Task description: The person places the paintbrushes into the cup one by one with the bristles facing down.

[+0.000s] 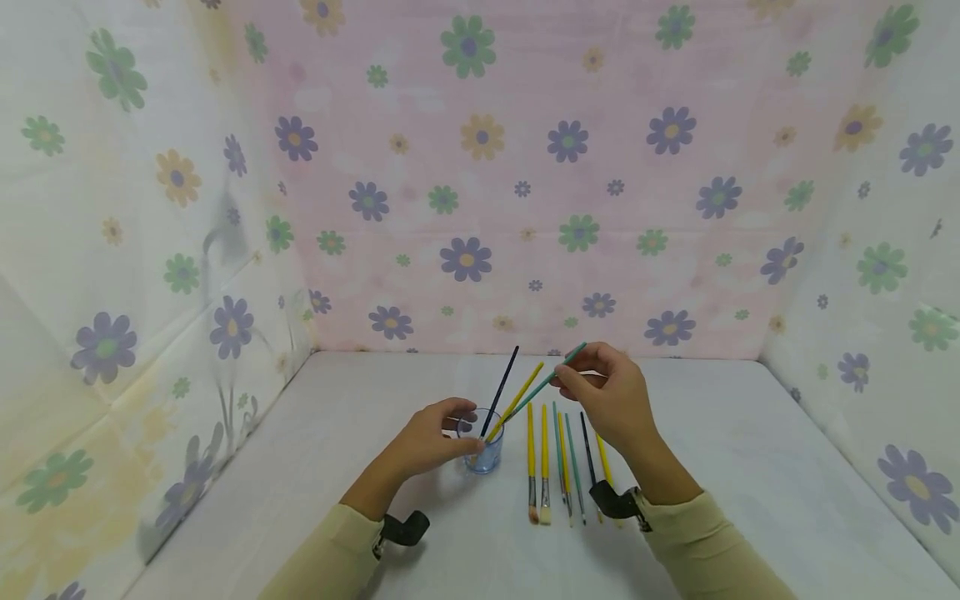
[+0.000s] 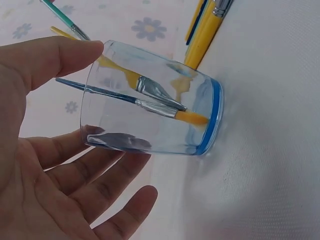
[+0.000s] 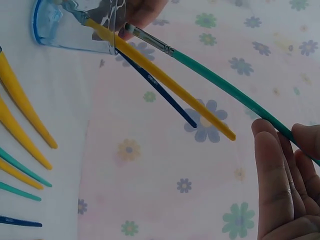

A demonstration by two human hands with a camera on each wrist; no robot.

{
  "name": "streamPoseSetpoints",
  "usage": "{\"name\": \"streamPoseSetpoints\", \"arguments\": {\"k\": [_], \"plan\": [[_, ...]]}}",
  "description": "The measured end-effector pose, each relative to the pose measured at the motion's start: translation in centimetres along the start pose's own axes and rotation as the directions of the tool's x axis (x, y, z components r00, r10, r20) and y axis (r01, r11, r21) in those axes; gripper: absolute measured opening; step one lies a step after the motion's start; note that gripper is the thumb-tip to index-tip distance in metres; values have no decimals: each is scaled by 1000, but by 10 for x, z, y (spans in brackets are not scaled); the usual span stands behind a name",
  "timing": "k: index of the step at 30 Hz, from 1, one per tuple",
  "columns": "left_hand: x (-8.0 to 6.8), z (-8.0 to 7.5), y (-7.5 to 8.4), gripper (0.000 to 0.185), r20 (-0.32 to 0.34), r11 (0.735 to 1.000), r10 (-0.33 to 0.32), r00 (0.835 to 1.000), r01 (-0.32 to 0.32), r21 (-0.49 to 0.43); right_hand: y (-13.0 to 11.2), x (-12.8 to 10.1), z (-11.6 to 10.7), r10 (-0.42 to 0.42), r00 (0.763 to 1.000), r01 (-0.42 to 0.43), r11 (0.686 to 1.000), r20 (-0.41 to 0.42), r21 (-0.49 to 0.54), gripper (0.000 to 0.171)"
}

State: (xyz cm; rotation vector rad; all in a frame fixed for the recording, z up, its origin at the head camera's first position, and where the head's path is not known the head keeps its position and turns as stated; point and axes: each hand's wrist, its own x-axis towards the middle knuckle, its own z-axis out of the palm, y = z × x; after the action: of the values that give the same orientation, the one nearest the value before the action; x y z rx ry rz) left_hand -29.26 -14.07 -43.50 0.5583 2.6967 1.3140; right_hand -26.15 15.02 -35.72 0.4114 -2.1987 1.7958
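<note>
left hand (image 1: 427,442) gripping glass (image 1: 482,446) holding blue brush (image 1: 500,390) and yellow brush (image 1: 517,398), right hand (image 1: 611,396) pinching green brush (image 1: 543,385) at rim, beside brush row (image 1: 562,467).

You are working in a makeshift craft booth rather than a furnished room: flower-printed cloth (image 1: 480,167) in pink and cream hangs behind and to both sides, closing in a white-covered table (image 1: 750,467). Paintbrushes (image 1: 558,462) lie in a row on the cloth beside a clear glass cup (image 1: 483,446) holding more brushes, an arts-and-crafts setup.
</note>
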Motion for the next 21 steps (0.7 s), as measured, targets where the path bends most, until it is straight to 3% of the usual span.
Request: {"name": "streamPoseSetpoints", "arguments": {"k": [21], "plan": [[0,2,1,65,66,999,38,997,-36,-35,24,-2,24,75,996,-68,990,51,-127,15]]}}
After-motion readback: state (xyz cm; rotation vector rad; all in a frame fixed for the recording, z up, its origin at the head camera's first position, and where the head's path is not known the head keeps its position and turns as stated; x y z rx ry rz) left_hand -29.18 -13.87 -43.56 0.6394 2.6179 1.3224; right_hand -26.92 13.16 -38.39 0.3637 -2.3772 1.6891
